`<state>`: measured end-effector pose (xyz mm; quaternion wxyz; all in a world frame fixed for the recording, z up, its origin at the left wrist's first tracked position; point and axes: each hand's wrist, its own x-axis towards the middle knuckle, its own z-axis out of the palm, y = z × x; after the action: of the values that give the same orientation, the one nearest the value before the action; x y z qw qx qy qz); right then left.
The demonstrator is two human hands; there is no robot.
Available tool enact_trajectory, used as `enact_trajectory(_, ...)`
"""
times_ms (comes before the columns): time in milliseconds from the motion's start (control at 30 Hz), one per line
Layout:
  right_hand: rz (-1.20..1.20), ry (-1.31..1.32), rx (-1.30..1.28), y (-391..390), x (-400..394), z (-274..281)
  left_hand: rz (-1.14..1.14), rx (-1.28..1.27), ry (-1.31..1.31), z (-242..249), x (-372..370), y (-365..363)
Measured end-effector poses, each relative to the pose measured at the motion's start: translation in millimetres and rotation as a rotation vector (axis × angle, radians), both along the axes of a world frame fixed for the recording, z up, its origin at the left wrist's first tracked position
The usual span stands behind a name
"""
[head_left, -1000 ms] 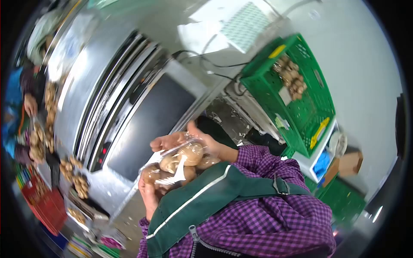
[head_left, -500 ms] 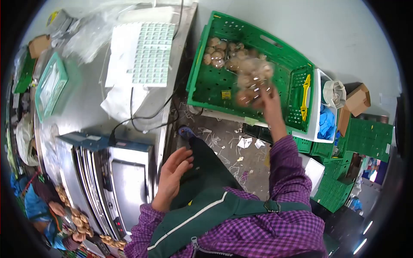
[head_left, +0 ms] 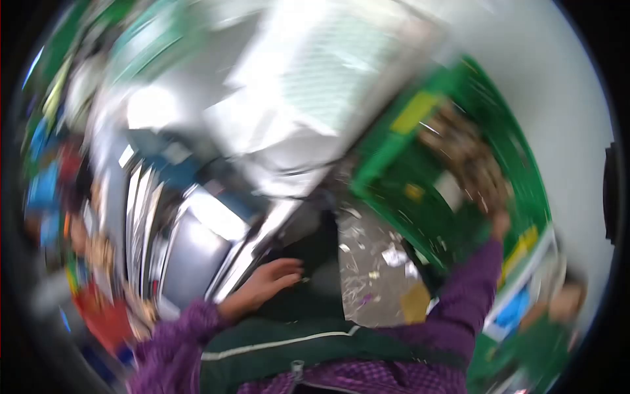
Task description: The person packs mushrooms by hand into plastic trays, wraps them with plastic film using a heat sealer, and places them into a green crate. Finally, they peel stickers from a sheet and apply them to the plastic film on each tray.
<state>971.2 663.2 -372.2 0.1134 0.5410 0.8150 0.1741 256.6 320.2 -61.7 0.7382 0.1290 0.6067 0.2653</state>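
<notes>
The view is smeared by motion. My right hand point(head_left: 500, 226) reaches into a green plastic crate point(head_left: 537, 190), at the near end of a row of clear packs of brown mushrooms point(head_left: 466, 154). It touches or overlaps the nearest pack; its fingers are too blurred to show whether they grip it. The packs lie along the far side of the crate, and a small yellow piece point(head_left: 413, 192) lies on its floor. My left hand point(head_left: 269, 282) hangs free in front of my body, open, fingers stretched out and thumb apart, near the metal machine point(head_left: 190, 256).
Left of the crate, a metal table point(head_left: 216, 59) bears a printed label sheet point(head_left: 338, 65) and dark cables point(head_left: 289, 167). Scraps litter the floor point(head_left: 367, 262). Blue material point(head_left: 515, 308) sits in a white box at the right. A blurred person in blue point(head_left: 46, 190) is at far left.
The view has turned, so the crate appears lower and farther right. My right hand, which held a mushroom pack over the crate, is now down at the packs. My left hand stays empty.
</notes>
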Motion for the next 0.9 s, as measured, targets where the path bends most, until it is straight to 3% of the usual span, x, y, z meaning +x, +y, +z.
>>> enact_trajectory(67, 0.212, 0.285, -0.031, 8, -21, 20, 0.018, 0.1, 0.032, -9, -3, -14)
enact_trajectory(100, 0.021, 0.085, -0.124, 20, -26, 25, 0.044, 0.155, 0.04, -10, -5, -20)
enact_trajectory(133, -0.321, 0.77, -0.111, 34, -49, 29, 0.067, 0.157, 0.091, -4, -8, -22)
enact_trajectory(200, -0.281, 0.026, -0.016, 2, -240, 167, 0.166, 0.19, 0.126, 2, -16, -34)
enact_trajectory(267, -0.347, 0.863, 0.101, 45, -260, 146, 0.306, 0.275, 0.125, 7, -26, -52)
enact_trajectory(300, -0.297, 1.09, 0.094, 30, -328, 187, 0.368, 0.291, 0.149, 11, -30, -62)
enact_trajectory(433, 0.077, 1.468, -0.439, -53, -618, 320, 0.691, 0.433, 0.161, 23, -65, -116)
enact_trajectory(500, 0.261, 1.512, -0.735, -109, -732, 349, 0.917, 0.502, 0.26, 43, -94, -156)
enact_trajectory(567, 0.49, 1.37, -1.0, -182, -827, 377, 1.149, 0.494, 0.496, 63, -128, -204)
enact_trajectory(600, 0.674, 1.309, -1.203, -216, -867, 386, 1.247, 0.455, 0.686, 66, -147, -229)
enact_trajectory(667, 0.714, 1.053, -1.403, -300, -939, 410, 1.502, 0.436, 1.069, 64, -192, -272)
enact_trajectory(700, 0.737, 1.003, -1.569, -324, -969, 398, 1.507, 0.337, 1.199, 72, -220, -297)
enact_trajectory(767, 0.702, 0.795, -1.615, -374, -1019, 385, 1.372, 0.312, 1.598, 61, -293, -342)
enact_trajectory(833, 0.646, 0.751, -1.63, -412, -1050, 377, 1.402, 0.306, 1.447, 48, -356, -367)
enact_trajectory(900, 0.616, 0.772, -1.629, -431, -1068, 374, 1.35, 0.341, 0.908, 54, -391, -380)
